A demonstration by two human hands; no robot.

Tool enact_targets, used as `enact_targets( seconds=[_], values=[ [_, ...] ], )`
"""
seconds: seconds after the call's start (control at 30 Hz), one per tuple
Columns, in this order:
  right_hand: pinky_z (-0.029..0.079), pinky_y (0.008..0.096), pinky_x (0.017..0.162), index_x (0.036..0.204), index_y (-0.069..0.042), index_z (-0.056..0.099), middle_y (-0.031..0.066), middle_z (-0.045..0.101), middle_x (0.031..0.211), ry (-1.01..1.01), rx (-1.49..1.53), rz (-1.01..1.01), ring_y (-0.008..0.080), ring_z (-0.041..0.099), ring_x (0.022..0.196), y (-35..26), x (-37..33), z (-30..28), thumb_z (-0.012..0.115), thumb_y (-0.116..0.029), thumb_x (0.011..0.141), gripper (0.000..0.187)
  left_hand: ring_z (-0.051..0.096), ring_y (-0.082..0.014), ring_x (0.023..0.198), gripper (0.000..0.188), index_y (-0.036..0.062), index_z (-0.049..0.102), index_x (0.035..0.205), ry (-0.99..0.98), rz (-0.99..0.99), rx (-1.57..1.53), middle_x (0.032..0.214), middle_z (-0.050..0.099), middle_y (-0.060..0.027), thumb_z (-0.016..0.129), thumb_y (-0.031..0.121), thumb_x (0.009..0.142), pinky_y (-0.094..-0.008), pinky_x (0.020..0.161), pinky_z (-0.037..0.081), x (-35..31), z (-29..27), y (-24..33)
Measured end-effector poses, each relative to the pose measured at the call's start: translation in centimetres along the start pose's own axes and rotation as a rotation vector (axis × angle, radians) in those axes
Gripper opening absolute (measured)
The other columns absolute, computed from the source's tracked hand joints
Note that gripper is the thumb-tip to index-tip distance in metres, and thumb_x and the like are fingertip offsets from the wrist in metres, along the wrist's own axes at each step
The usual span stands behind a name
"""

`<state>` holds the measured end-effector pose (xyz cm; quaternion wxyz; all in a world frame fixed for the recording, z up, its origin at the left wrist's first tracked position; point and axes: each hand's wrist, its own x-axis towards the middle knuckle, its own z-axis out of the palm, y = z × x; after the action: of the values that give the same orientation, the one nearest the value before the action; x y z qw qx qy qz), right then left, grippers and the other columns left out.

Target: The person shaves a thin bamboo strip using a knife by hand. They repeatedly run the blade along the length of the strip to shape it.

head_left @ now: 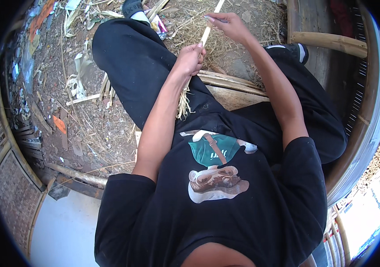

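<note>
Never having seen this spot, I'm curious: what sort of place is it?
Probably a rustic, open-air work area: bare dirt ground strewn with scraps, straw-coloured shavings between the legs and a bamboo-like pole suggest it.

Strip [206,34] in left fingers [197,58], right fingers [220,17] farther along it, shavings [187,30] on ground [89,133] beneath, bamboo rail [330,42] at right.

Litter covers the dirt ground [103,149]: 1 small orange scrap [59,124] at left, 1 longer orange sheet [41,18] near the top left corner, crumpled pale strips [79,79] between them, and a shiny wrapper [158,26]. A bamboo pole [331,42] spans the upper right; a woven panel [13,198] stands lower left.
</note>
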<state>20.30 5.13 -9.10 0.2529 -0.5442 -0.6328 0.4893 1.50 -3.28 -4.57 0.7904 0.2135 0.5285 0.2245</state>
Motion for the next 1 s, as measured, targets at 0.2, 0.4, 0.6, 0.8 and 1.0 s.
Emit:
enact_targets(
  seconds=[0.2,0.4,0.6,0.8,1.0],
  values=[
    [0.043,0.0252,0.051,0.129,-0.017,0.058,-0.0012,0.06,0.067,0.164,-0.074,0.098,0.007,0.051,0.054,0.6,1.1,-3.9,0.051,-0.018,0.095,0.034,0.024,-0.004,0.035,0.031,0.0094,0.047,0.081,-0.021,0.017,0.008,0.052,0.034,0.0063,0.037,0.03,0.102,-0.0229,0.032,0.017,0.0,-0.2,0.2],
    [0.05,0.0324,0.063,0.125,-0.026,0.06,0.004,0.069,0.078,0.128,-0.241,0.16,0.0137,0.062,0.064,0.2,1.8,-3.3,0.049,-0.017,0.094,0.034,0.022,-0.0035,0.035,0.029,0.0107,0.046,0.081,-0.025,0.02,0.028,0.05,0.03,0.0075,0.038,0.029,0.102,-0.0222,0.031,0.016,-0.4,0.3,0.1],
    [0.05,0.0407,0.08,0.123,-0.028,0.061,0.0122,0.069,0.099,0.337,-0.403,0.003,0.0304,0.067,0.088,2.9,3.0,-2.4,0.047,-0.017,0.093,0.034,0.023,-0.003,0.035,0.029,0.0113,0.046,0.081,-0.053,0.034,0.02,0.05,0.03,0.0077,0.037,0.029,0.102,-0.0216,0.03,0.017,-0.8,0.6,0.1],
    [0.051,0.0357,0.079,0.124,-0.027,0.06,0.0107,0.07,0.091,0.245,-0.219,0.057,0.022,0.066,0.079,3.4,2.2,-1.0,0.047,-0.018,0.094,0.034,0.023,-0.0029,0.035,0.029,0.0108,0.046,0.081,-0.033,0.037,0.034,0.052,0.031,0.0075,0.037,0.028,0.102,-0.0217,0.031,0.017,-0.3,0.2,-0.4],
    [0.039,0.0251,0.056,0.126,-0.024,0.06,-0.0003,0.053,0.068,0.08,-0.15,-0.042,0.0073,0.043,0.059,0.0,0.3,2.4,0.05,-0.017,0.095,0.033,0.025,-0.0049,0.035,0.03,0.0083,0.046,0.081,0.057,0.072,-0.007,0.052,0.033,0.0055,0.035,0.027,0.102,-0.0235,0.031,0.017,0.4,-0.7,0.2]
  ],
)
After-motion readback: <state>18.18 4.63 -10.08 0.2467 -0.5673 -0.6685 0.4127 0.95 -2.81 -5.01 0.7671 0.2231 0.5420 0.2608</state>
